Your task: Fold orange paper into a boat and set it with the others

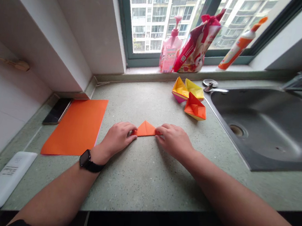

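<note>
A small folded orange paper triangle (146,129) lies flat on the green speckled counter (144,170). My left hand (117,137), with a black watch on its wrist, pinches the triangle's left corner with curled fingers. My right hand (173,139) presses down on its right corner, fingers bent together. Both hands rest on the counter. Behind them stand three finished paper boats: an orange one (195,107), a yellow one (195,89) and a yellow-and-pink one (180,90).
A stack of orange paper sheets (76,126) lies to the left, with a dark phone (57,110) beside it and a white power bank (5,179) nearer. A steel sink (270,127) is at the right. A pink pump bottle (171,51), a red bag (199,43) and an orange bottle (239,45) stand on the sill.
</note>
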The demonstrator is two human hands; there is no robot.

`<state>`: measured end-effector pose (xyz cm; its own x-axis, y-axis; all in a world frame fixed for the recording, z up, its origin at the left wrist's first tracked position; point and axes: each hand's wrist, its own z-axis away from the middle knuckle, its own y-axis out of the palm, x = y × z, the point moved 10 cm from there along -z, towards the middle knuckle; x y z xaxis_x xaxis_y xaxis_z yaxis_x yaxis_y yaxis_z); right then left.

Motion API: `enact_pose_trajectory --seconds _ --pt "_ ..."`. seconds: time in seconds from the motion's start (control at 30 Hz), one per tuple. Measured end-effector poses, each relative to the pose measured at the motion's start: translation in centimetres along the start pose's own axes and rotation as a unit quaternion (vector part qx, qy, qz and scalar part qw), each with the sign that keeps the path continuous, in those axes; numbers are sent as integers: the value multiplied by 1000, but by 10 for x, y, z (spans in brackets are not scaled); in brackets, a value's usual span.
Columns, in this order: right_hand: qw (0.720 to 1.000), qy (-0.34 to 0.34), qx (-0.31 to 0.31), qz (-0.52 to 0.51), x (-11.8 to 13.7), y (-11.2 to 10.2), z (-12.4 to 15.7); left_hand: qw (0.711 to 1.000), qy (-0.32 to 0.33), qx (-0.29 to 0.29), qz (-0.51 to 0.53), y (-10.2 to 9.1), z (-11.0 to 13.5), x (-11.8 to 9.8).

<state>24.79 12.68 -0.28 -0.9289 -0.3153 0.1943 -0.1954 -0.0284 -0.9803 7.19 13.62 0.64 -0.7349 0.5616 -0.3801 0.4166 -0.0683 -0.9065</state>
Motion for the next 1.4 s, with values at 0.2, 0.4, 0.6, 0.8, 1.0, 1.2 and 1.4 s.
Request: enact_pose_trajectory --seconds 0.2,0.4,0.6,0.8,1.0,1.2,1.4 --pt "1000 -24 -16 -11 0 3 0 999 41 -14 -8 3 2 -9" --pt "997 -35 -43 -60 -6 6 -1 998 53 -34 0 0 2 -8" --pt "988 -64 -92 -107 -4 1 -1 994 52 -88 34 -12 3 -6" --pt "959 -107 -192 -177 7 -25 8 983 57 -163 65 -33 8 -9" --pt "929 -134 -269 -213 11 -44 18 974 61 -210 63 -44 13 -14" --pt "906 -165 -320 -223 15 -58 26 977 23 -203 54 -41 11 -7" --pt "920 -116 -287 -238 7 -47 19 965 24 -249 80 -52 16 -6"
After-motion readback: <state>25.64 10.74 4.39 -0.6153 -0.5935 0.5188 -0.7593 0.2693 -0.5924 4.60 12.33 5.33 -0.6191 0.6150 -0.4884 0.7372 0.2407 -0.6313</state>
